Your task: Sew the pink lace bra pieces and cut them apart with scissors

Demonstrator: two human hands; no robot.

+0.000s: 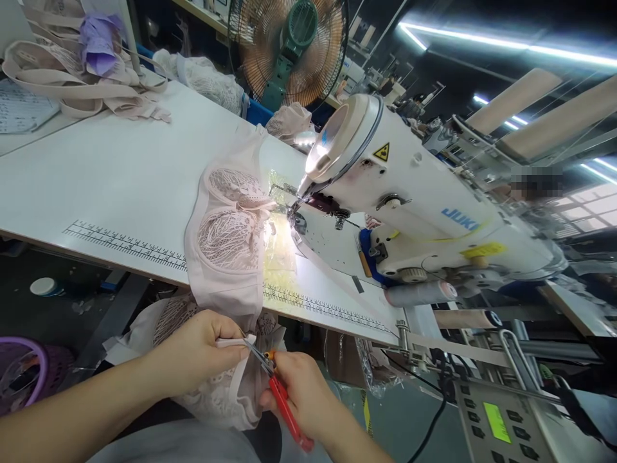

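Observation:
A pale pink lace bra (229, 241) lies across the table's front edge, with one side under the sewing machine's needle area. Below the edge, my left hand (205, 350) pinches a narrow light strip at the bra's end between thumb and fingers. My right hand (301, 389) grips small scissors (284, 405) with red handles. Their metal blades point up and left and meet the strip at my left fingertips. Whether the blades have cut into it I cannot make out. More pale lace garments (224, 395) hang beneath my hands, over my lap.
The white JUKI sewing machine (419, 186) stands on the right of the white table (120, 173). Pink straps (62, 83) and a purple cloth lie at the back left. A fan (289, 51) stands behind. A control panel (501, 421) is at lower right, a purple basket (43, 373) at lower left.

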